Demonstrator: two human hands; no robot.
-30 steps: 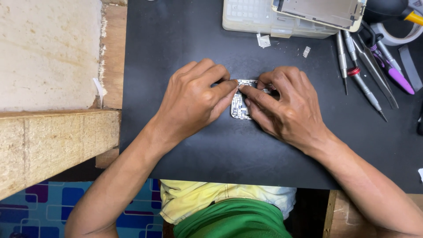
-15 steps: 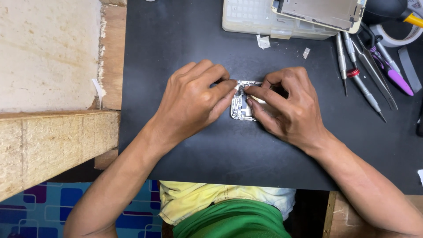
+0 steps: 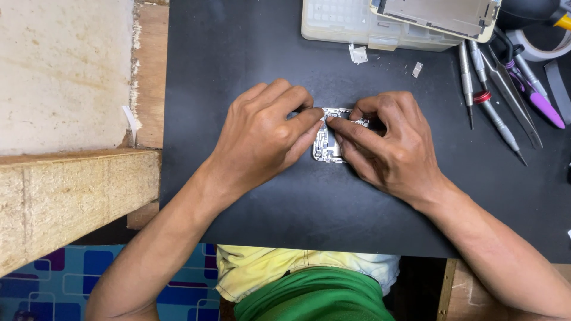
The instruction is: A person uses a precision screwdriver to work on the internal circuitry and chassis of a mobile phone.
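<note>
Hands meet over a small circuit board (image 3: 328,144) lying flat on the black work mat (image 3: 250,53), near its middle. The board's long axis runs away from the person, and it sits between the two hands, largely hidden under the fingers. The left hand (image 3: 262,134) presses its thumb and forefinger onto the board's upper left edge; the right hand (image 3: 389,145) pinches the upper right part, forefinger stretched across to touch the left thumb. Both hands are grasping the board; neither is clearly nearer. Beyond it, well apart, a clear plastic parts box (image 3: 357,24) carries a phone frame (image 3: 437,15). To the right lie precision screwdrivers (image 3: 491,110), tweezers (image 3: 516,104) and a purple-handled tool (image 3: 544,107). Nothing stands in the way
</note>
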